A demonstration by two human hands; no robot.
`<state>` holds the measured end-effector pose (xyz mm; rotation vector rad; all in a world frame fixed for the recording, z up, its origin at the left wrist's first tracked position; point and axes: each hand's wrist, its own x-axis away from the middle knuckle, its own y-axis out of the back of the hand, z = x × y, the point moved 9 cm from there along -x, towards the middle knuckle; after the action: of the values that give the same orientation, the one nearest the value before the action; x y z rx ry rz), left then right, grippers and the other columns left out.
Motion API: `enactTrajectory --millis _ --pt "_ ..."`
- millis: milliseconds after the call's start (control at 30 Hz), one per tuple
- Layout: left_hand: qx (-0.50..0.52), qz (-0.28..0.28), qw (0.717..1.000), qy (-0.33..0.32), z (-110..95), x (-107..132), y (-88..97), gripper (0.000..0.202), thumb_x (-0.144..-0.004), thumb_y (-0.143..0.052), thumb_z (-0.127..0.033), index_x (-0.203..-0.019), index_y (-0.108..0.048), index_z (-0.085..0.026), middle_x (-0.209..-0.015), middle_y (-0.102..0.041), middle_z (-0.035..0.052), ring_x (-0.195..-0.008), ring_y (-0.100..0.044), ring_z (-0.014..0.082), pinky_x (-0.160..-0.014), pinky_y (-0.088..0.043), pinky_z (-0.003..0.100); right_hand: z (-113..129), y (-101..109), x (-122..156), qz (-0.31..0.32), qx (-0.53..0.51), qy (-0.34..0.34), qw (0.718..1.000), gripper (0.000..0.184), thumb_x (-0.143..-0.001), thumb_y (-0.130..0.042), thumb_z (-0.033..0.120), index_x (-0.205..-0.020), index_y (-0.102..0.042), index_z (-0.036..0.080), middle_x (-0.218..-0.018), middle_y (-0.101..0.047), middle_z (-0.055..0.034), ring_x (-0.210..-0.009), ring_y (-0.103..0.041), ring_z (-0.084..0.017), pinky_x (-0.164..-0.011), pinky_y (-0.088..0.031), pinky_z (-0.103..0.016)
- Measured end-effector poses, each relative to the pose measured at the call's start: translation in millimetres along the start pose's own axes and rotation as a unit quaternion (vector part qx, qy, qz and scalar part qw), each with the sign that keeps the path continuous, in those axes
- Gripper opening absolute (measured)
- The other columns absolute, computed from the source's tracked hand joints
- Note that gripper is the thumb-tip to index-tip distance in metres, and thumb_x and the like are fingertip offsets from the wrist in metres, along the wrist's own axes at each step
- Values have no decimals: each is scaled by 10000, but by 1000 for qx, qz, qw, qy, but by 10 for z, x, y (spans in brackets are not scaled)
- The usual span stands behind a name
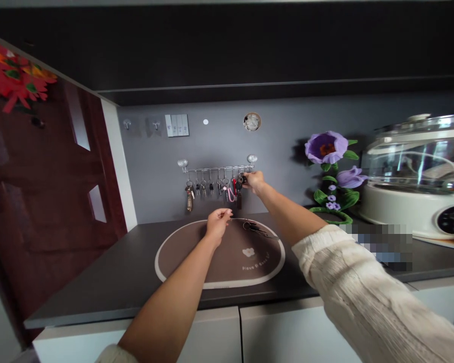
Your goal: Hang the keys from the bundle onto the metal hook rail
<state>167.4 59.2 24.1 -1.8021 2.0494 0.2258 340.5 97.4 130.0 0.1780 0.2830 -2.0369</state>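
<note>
I read my right hand (254, 181) as closed narrowly on a black key fob (242, 180) at the end of the chrome hook rail (217, 169), crowded by neighbouring key bunches (212, 189), so a snag or sharp pull could swing them or strain the round wall mounts. My left hand (217, 225) pinches narrowly above the oval brown mat with a cream border (245, 257), and I cannot tell whether it holds anything; a slim dark metal item (255, 229) lies nearby on the mat. Room tightens rightward at the purple artificial flower (325, 148); the grey wall (151, 176) leaves space below the keys.
</note>
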Motion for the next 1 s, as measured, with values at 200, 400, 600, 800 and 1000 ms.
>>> enactTrajectory --millis 200,400,600,800,1000 --pt "-1 -4 1000 2 8 -8 7 229 -638 -567 -299 -773 -593 -116 -750 -614 69 -592 -509 84 -481 -358 177 -110 25 -43 -42 8 -5 999 98 -731 -496 133 -635 -487 118 -503 -491 18 -463 -504 -65 -497 -506 -238" --pt "-7 -6 1000 3 24 -17 13 232 -630 -575 -313 -766 -601 -127 -749 -619 66 -591 -516 88 -472 -352 176 -250 57 -118 -45 3 -1 999 85 -728 -503 145 -647 -483 127 -551 -502 15 -477 -500 -60 -499 -505 -249" --pt "-12 -5 1000 -1 39 -28 15 232 -631 -573 -315 -768 -606 -130 -752 -622 68 -592 -517 89 -475 -360 178 -297 46 -137 -19 1 14 1000 111 -746 -479 153 -637 -465 139 -553 -489 21 -475 -471 -46 -511 -482 -229" --pt "-16 -2 1000 0 59 -27 15 234 -630 -570 -324 -763 -603 -134 -750 -622 67 -596 -518 94 -476 -357 181 -305 4 -118 24 11 33 999 131 -753 -428 115 -630 -464 142 -527 -466 27 -474 -445 -41 -510 -441 -185" --pt "-26 11 1000 4 53 -2 -10 240 -620 -580 -332 -759 -606 -138 -751 -624 64 -602 -515 97 -488 -359 188 -271 53 22 53 45 52 996 92 -711 -448 61 -672 -510 118 -526 -475 24 -479 -434 -29 -492 -390 -132"
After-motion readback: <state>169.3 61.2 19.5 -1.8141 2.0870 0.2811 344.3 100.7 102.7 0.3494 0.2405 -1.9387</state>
